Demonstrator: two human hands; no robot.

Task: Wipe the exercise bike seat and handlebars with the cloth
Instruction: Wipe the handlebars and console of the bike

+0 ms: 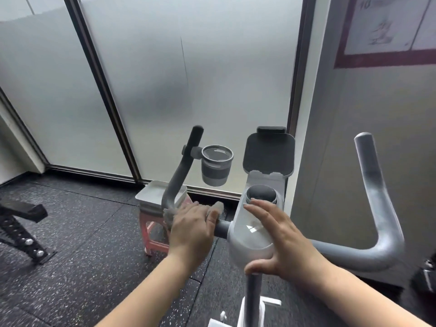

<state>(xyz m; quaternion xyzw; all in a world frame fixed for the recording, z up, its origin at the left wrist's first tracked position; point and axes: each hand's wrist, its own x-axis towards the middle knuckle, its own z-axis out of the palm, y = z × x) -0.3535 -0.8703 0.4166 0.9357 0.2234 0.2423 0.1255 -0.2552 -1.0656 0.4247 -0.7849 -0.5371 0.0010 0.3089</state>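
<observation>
Grey cloth [215, 207] wraps the left handlebar [175, 179], gripped by the left hand [192, 228]; the right hand [280, 241], spread wide, steadies the console [250, 234]. Best to squeeze firmly and slide along the bar.

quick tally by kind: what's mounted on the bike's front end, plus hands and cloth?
Handlebar arms: 2 (left, right)
Cup holder: 1
Tablet holder: 1
Knob: 1
Cloth: 1
Hands: 2 (left, right)
Total: 8
</observation>
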